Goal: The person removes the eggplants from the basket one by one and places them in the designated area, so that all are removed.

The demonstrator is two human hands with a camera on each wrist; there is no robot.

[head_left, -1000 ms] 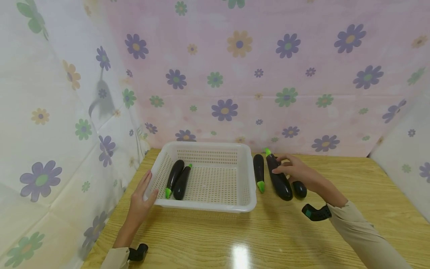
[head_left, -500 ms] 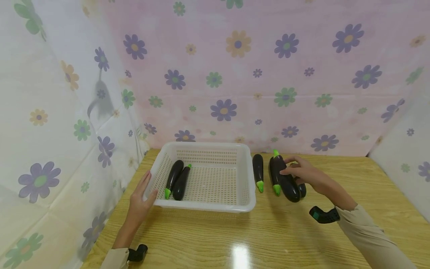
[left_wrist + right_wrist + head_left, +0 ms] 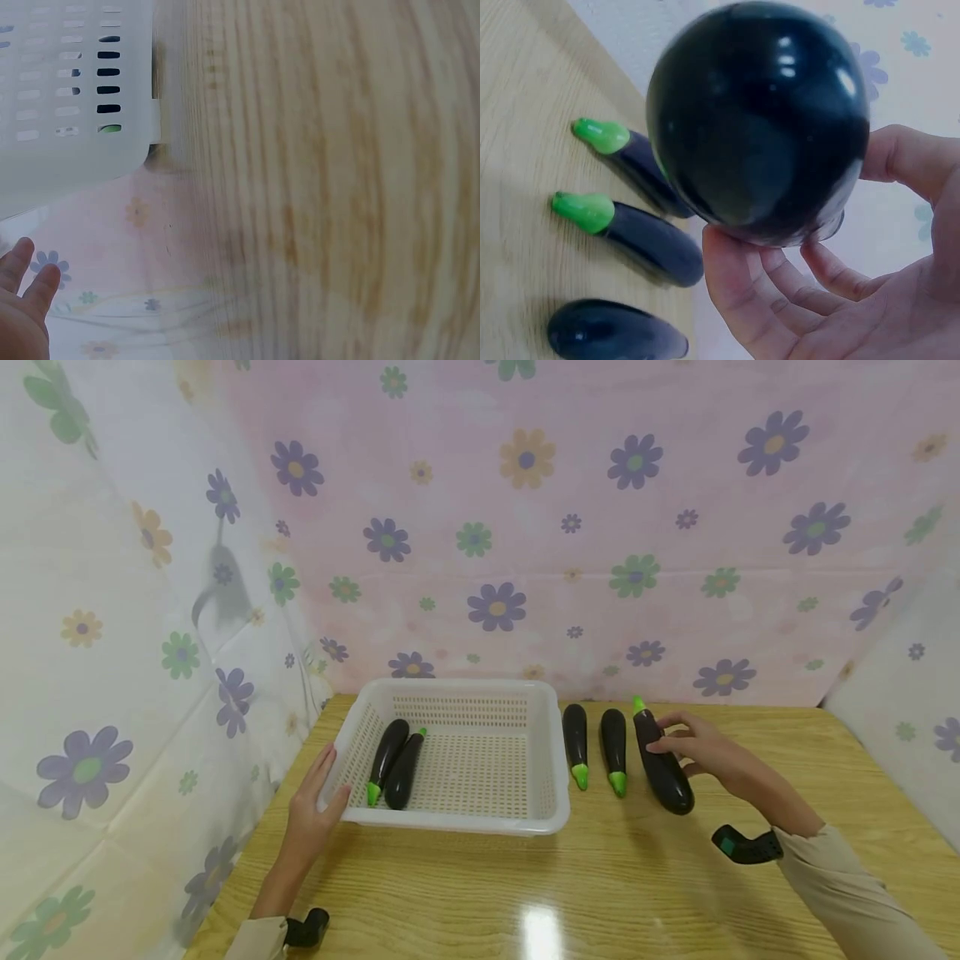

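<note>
My right hand grips a large dark purple eggplant around its middle, its green stem pointing to the back. In the right wrist view the rounded end of this eggplant fills much of the picture, between thumb and fingers. Two slimmer eggplants lie on the table to its left, green ends toward the front. Another dark eggplant shows only in the right wrist view; the held one hides it from the head view. My left hand rests with straightened fingers at the left side of a white plastic basket.
Two eggplants lie side by side in the left part of the basket. The wooden table ends at a flower-patterned cloth behind and on both sides.
My right hand has moved to the right with the large eggplant, uncovering a slimmer eggplant on the table and covering the one at the far right. My left hand has stayed at the basket.
</note>
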